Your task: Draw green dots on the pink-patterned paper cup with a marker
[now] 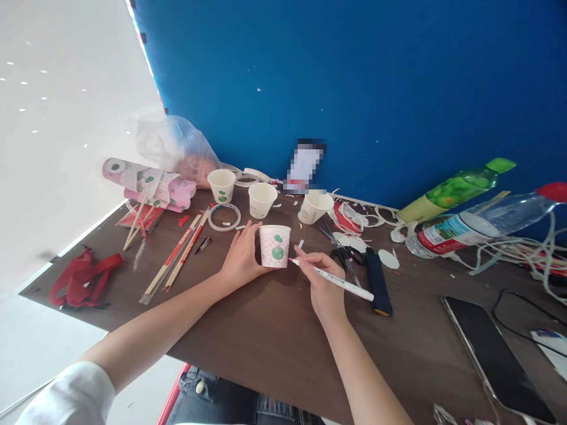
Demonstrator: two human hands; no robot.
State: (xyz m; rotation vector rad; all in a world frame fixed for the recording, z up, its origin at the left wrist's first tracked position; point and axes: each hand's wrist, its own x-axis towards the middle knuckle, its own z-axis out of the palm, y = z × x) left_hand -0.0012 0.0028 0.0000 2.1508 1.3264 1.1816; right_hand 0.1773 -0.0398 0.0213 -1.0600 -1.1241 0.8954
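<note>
Here the left hand (pixel 241 257) is steadying a patterned paper cup (pixel 275 245) that is standing upright on the brown table (pixel 274 336), fingers curled against its left side and clasping it. The right hand (pixel 322 282) is pinching a white pen (pixel 336 280) between its closed fingers, the pink tip meeting the cup's right wall near the base. By the look of it the marking of the cup wall is under way, and a steady cup with light tip pressure seems needed, since thin paper dents easily. The cup is tapered, matte, printed with a pink grid and green round leaves. Behind it three plain white cups (pixel 262 199) are standing, beside a clear tape ring (pixel 224 216). Black scissors (pixel 343 251) are lying just right of the pen hand, wrapped chopsticks (pixel 177 255) to the left
</note>
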